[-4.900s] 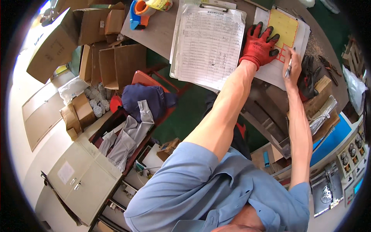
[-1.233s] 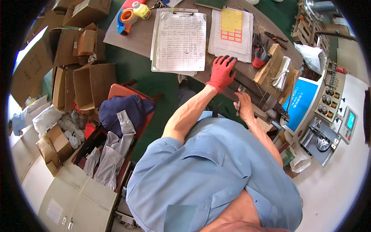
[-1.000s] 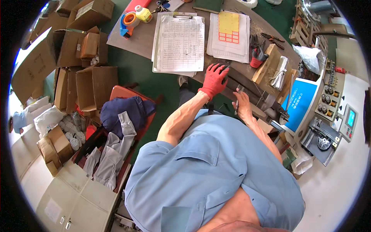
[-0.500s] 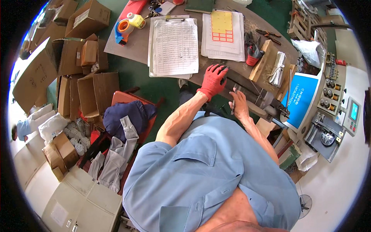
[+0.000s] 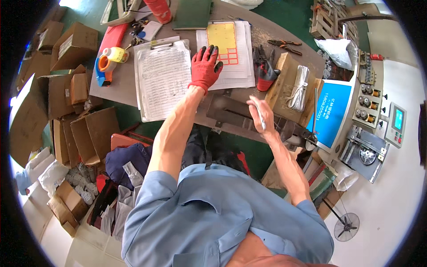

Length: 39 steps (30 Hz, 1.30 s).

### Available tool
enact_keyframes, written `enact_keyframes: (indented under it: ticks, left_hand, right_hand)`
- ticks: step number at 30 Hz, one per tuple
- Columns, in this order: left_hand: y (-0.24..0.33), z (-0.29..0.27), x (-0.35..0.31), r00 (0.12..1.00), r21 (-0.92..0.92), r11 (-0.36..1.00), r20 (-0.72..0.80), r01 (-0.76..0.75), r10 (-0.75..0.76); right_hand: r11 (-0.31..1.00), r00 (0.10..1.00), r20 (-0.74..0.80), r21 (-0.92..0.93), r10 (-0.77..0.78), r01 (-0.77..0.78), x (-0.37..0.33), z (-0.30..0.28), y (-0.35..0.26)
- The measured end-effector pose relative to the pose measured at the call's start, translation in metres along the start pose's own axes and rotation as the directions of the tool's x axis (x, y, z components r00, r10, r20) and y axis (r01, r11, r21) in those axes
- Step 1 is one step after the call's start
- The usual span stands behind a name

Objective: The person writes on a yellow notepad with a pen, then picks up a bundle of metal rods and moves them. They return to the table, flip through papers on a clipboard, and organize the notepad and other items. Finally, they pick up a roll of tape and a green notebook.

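A green floor [image 5: 284,22] runs beneath the room, with a pale wall at right. One person in a blue shirt [image 5: 249,213] stands at the near side of one brown, scuffed table [image 5: 122,84]. At far left are at least six cardboard boxes [image 5: 91,138], too crowded to count exactly. One machine with a blue panel [image 5: 329,113] stands at right, one pallet [image 5: 331,20] at far right, one red chair [image 5: 124,141] at near left and one fan [image 5: 347,227] at near right.

On the table, one clipboard [image 5: 164,80] with written sheets lies left of one paper stack [image 5: 233,75], which bears one yellow card [image 5: 221,38] with red outlines. Beyond the stack lies one green book [image 5: 192,13]. To its right are one dark glove [image 5: 266,73], two wood pieces [image 5: 275,86] with one white bundle [image 5: 299,86] between them, and pliers [image 5: 287,44]. One yellow bottle [image 5: 118,54] sits at left.

The left hand [image 5: 205,69], in a red glove, is open, fingers slightly spread, over the stack's left side and the card's near-left corner; its pressure cannot be told. The bare right hand [image 5: 261,113], above the table's near edge, is partly curled, gripping one slim pen [image 5: 262,119].
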State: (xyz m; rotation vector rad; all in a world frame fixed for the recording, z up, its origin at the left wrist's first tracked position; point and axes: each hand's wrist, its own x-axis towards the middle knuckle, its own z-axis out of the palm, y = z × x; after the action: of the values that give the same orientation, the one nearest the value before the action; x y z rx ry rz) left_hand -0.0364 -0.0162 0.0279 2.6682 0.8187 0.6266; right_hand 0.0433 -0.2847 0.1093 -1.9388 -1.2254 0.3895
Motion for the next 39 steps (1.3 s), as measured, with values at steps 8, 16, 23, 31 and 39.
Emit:
enact_keyframes:
  ticks: [8,16,23,31,39]
  left_hand:
    - [-0.007,0.028,0.027,0.986,0.110,0.994,0.168,-0.005,-0.013]
    - [-0.017,0.043,0.019,0.975,0.100,0.993,0.205,0.061,-0.080]
    - [-0.014,0.035,0.024,0.958,0.060,0.992,0.261,0.109,-0.121]
    - [-0.015,0.037,0.026,0.942,0.078,0.989,0.302,0.130,-0.147]
    - [-0.014,0.037,0.026,0.946,0.069,0.990,0.291,0.126,-0.140]
  right_hand:
    - [0.932,0.985,-0.124,0.356,0.117,-0.066,0.108,0.042,0.061]
    - [0.968,0.985,-0.171,0.251,0.018,0.026,0.166,0.086,0.106]
    - [0.999,0.987,-0.158,0.032,-0.012,0.017,0.172,0.100,0.111]
    - [0.992,0.981,-0.158,-0.077,-0.111,0.100,0.176,0.098,0.111]
    - [0.978,0.964,-0.182,-0.112,-0.195,0.176,0.176,0.098,0.113]
